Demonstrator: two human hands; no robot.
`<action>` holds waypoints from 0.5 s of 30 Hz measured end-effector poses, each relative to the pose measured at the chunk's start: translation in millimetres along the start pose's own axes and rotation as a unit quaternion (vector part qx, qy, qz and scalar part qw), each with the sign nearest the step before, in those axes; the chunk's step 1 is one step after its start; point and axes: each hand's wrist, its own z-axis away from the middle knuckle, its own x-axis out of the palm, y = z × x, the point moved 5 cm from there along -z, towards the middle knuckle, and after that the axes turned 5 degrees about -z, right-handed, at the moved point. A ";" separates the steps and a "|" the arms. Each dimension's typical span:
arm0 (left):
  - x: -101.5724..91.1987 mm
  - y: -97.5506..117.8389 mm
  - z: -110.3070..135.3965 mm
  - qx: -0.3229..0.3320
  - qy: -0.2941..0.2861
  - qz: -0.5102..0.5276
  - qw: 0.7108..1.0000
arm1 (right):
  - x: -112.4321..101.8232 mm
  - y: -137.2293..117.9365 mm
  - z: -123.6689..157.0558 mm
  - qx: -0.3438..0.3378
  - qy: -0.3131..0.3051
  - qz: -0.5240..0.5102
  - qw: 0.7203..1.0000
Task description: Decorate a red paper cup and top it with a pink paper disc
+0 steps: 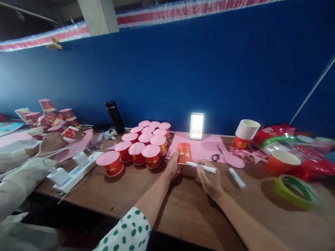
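My left hand [172, 165] pinches the lower left edge of a red paper cup [184, 152] that stands on a pink paper sheet [200, 147]. My right hand [209, 179] grips a white glue stick [201, 167], its tip pointing left toward the cup's base. A white cap [237, 177] lies on the wooden table [184, 204] just right of that hand. Scissors [217, 155] and a pink paper disc [234, 161] rest beyond it.
Several upturned red cups with pink discs [143, 143] cluster to the left. A cup stack [245, 133], a green tape roll [293, 187], a red bowl [282, 161], snack bags [307, 152], a black flask [114, 116], a glowing phone [197, 126] and a power strip [75, 170] surround. Another person's sleeved hand [50, 143] works at left.
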 end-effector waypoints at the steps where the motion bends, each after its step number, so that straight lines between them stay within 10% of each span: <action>1: 0.0 -0.3 0.1 -0.004 0.002 0.003 1.000 | -0.4 0.4 0.2 0.001 0.005 0.001 1.000; 15: -1.6 -0.5 -2.3 0.014 0.013 -0.007 1.000 | 1.1 -5.4 -0.6 -0.021 0.001 0.000 1.000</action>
